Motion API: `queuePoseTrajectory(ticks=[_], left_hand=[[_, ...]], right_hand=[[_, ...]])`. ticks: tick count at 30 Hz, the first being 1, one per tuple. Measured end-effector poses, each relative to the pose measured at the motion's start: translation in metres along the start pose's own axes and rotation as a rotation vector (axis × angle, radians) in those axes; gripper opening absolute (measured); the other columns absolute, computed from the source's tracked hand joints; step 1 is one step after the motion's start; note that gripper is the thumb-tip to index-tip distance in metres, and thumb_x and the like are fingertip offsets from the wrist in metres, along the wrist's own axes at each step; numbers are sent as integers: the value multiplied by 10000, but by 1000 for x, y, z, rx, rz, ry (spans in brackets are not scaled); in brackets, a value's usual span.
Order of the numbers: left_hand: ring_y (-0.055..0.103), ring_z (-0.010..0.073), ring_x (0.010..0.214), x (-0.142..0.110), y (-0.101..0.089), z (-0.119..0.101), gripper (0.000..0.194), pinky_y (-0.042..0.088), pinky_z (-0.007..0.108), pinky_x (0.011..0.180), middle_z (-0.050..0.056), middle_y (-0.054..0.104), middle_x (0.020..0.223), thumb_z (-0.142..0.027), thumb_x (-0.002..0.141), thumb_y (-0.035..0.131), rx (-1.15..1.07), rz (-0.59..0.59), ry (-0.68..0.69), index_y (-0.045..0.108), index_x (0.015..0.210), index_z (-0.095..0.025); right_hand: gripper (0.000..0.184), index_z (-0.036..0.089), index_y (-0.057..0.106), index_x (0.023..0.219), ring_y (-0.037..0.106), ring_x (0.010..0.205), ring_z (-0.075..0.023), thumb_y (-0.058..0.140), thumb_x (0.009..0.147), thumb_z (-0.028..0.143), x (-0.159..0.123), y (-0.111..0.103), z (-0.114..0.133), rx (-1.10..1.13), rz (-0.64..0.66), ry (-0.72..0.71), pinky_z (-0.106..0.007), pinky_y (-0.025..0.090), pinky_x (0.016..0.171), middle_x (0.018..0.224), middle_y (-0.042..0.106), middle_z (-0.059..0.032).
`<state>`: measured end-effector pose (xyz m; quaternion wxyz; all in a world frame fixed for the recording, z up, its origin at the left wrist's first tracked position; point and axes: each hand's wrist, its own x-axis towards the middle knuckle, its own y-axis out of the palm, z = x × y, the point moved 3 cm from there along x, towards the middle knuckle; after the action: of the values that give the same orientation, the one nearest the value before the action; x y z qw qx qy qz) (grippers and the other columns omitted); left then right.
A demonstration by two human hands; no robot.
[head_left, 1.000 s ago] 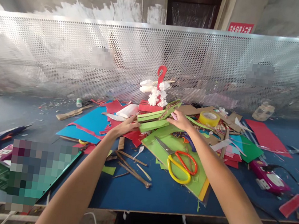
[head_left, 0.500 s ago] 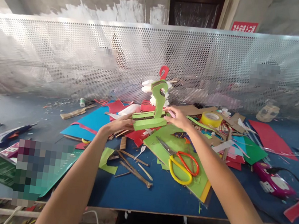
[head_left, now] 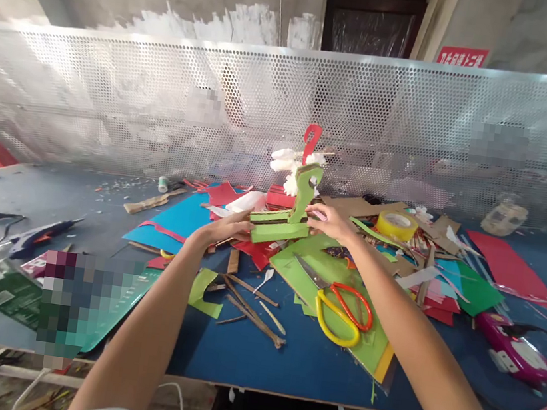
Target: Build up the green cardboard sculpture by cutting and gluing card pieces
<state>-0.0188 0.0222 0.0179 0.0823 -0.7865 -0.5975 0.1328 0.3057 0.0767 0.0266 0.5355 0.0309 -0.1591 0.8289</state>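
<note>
A green craft model point(head_left: 279, 231) with a long box-like base and a curved, hook-topped upright point(head_left: 304, 192) is between my hands near the middle of the table. My left hand point(head_left: 231, 228) grips the left end of its base, with the fingertips partly hidden. At the right end, beside the upright, my right hand point(head_left: 332, 225) has its fingers closed on the model. Something small and pink point(head_left: 320, 216) shows at those fingers; I cannot tell what it is. Just behind stands a similar red model point(head_left: 312, 141) with white petal-like pieces point(head_left: 287, 160).
Scissors point(head_left: 340, 311) with red and yellow handles lie on green sheets point(head_left: 371, 339). Yellow tape point(head_left: 396, 226), cardboard scraps and a red sheet point(head_left: 509, 270) are on the right. A glue gun point(head_left: 42, 238) and green box point(head_left: 2, 294) lie left. A perforated metal screen point(head_left: 166, 103) stands behind.
The camera view has shifted, so everything sits a little further right. The green model's hook top is slightly lower against the red one behind. Both hands keep their hold.
</note>
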Motion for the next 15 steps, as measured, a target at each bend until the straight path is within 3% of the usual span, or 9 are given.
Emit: queuePoseTrajectory(ticks=[2, 5, 9, 12, 15], left_hand=[[688, 360, 1286, -1, -3, 0, 928, 580, 508, 1092, 143, 477, 1666, -418, 784, 780, 11, -23, -8, 439, 1634, -266], [732, 334, 1207, 1, -6, -2, 878, 580, 483, 1081, 151, 608, 1540, -425, 794, 767, 23, -20, -26, 481, 1603, -239], [753, 304, 1134, 9, -11, -10, 617, 591, 426, 1065, 90, 732, 1258, -394, 742, 799, 53, 28, -83, 678, 1318, -210], [749, 287, 1109, 17, -16, -13, 399, 597, 413, 1065, 52, 720, 1084, -389, 720, 795, 61, 74, -116, 716, 1065, -205], [742, 272, 1106, 23, -20, -13, 423, 581, 435, 1101, 56, 726, 1089, -425, 737, 786, 23, 141, -106, 720, 1104, -225]], right_hand=[[336, 224, 753, 1103, 728, 921, -198, 870, 791, 272, 3, 1, -3, 16, 1, 12, -374, 707, 767, 1170, 715, -76], [324, 217, 756, 1094, 713, 884, -178, 867, 798, 289, 10, 2, -5, 9, -15, 23, -364, 693, 770, 1182, 704, -80], [363, 213, 749, 1107, 724, 946, -215, 842, 832, 430, 22, 3, -8, -81, -55, 35, -358, 662, 768, 1186, 720, -104], [440, 211, 737, 1146, 724, 1042, -248, 840, 823, 492, 29, 5, -10, -240, -113, 5, -355, 631, 834, 1194, 733, -107], [483, 215, 722, 1177, 715, 1083, -265, 864, 787, 462, 32, 9, -11, -340, -140, -7, -333, 611, 821, 1249, 722, -107]])
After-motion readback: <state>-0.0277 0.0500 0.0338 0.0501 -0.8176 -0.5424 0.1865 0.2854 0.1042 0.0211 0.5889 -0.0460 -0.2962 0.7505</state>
